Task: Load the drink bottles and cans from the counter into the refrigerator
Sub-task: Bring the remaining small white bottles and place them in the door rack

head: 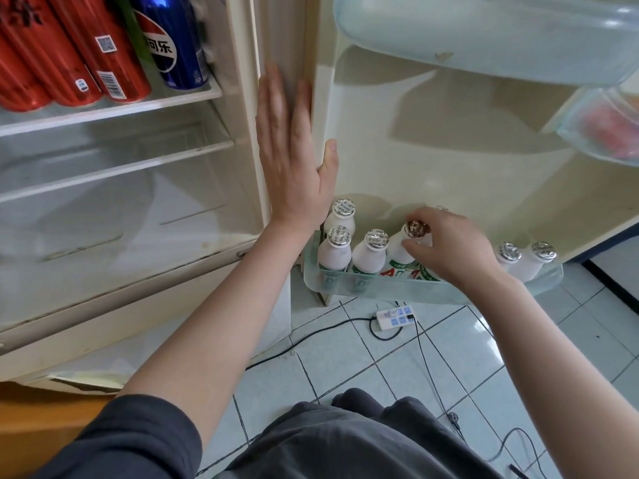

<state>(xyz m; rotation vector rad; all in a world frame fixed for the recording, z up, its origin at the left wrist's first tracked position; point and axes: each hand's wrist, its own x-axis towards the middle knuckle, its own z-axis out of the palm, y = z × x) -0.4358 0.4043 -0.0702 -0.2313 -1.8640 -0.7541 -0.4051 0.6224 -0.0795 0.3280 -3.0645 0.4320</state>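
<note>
The right hand (449, 247) has its grip clamped on the neck of a white bottle (401, 252), fingers curled just under the foil cap. The bottle stands near upright straight below the grip, midway along the door bin (380, 290), just right of three bottles (370, 257) and well left of two more (525, 264). Its base may already be seated, though the bin's frosted wall hides that. The left hand (290, 160) lies flat, fingers straight, on the refrigerator (242, 140) edge above the bin's left end.

A blue can (173, 43) bears the Pepsi roundel and the characters "可乐", while a QR code and barcode mark the red can (114, 63) just left of it, and "AD" shows on a white bottle (397, 254) well below and right of it.
</note>
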